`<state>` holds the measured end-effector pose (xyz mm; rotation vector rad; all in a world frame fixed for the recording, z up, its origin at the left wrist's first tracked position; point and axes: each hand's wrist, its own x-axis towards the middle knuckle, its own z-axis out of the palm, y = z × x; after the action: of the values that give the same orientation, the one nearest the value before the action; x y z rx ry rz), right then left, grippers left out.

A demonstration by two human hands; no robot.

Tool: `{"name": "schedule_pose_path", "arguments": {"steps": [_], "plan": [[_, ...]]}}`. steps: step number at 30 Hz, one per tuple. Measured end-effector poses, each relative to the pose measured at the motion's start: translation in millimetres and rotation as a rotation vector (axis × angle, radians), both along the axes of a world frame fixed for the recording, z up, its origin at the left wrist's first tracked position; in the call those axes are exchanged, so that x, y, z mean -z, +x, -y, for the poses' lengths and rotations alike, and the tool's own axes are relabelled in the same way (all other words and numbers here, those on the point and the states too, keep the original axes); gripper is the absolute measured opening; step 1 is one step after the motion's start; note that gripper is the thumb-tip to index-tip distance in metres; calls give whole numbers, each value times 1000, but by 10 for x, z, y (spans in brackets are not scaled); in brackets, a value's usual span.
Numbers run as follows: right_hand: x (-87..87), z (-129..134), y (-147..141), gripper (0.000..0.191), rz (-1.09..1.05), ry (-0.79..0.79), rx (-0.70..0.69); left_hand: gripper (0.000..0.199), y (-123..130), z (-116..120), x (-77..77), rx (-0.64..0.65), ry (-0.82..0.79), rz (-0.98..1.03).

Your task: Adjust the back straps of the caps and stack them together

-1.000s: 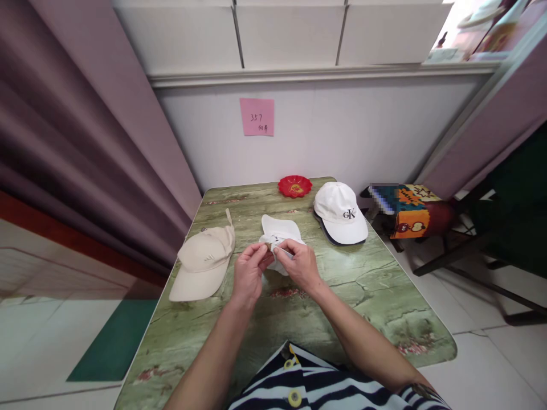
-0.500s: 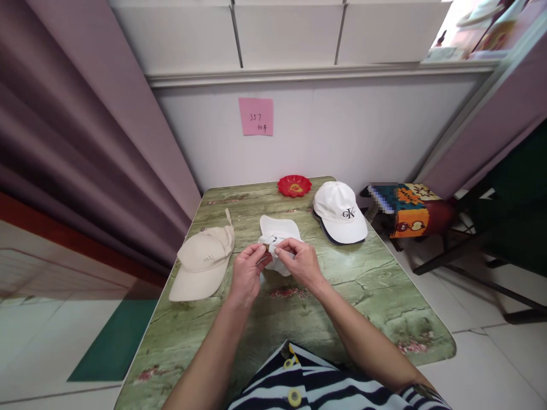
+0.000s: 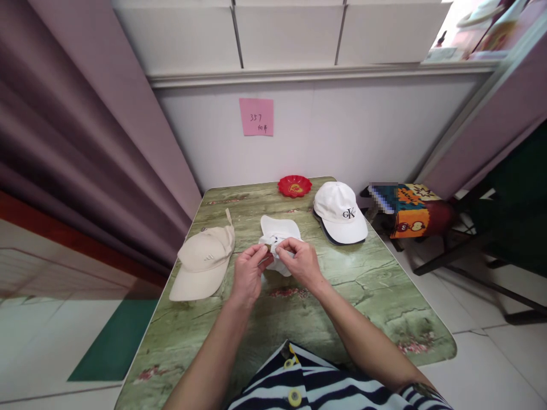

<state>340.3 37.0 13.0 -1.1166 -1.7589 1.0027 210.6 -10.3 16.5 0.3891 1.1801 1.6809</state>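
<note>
A white cap (image 3: 280, 226) lies at the middle of the green table, its brim pointing toward the wall. My left hand (image 3: 249, 272) pinches the strap at the cap's near side, where a small brownish buckle shows by the fingertips. From the right, my right hand (image 3: 302, 263) pinches the same strap, its thumb and index finger close to the left ones. The hands cover part of the cap's crown. A beige cap (image 3: 200, 259) rests left of my left hand, its loose strap sticking up at the back.
At the table's back right, a white cap with black letters (image 3: 337, 205) sits on a dark cap (image 3: 323, 226). A red scalloped dish (image 3: 294, 186) stands near the wall. The table (image 3: 342, 307) has a stool (image 3: 410, 219) to its right.
</note>
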Motion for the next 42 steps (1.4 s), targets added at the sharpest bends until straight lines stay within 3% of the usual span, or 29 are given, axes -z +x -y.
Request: {"name": "schedule_pose_path", "arguments": {"steps": [23, 42], "plan": [[4, -16, -6, 18, 64, 17, 5, 32, -41, -3, 84, 106, -26, 32], [67, -68, 72, 18, 18, -20, -85, 30, -121, 14, 53, 195, -32, 50]]}}
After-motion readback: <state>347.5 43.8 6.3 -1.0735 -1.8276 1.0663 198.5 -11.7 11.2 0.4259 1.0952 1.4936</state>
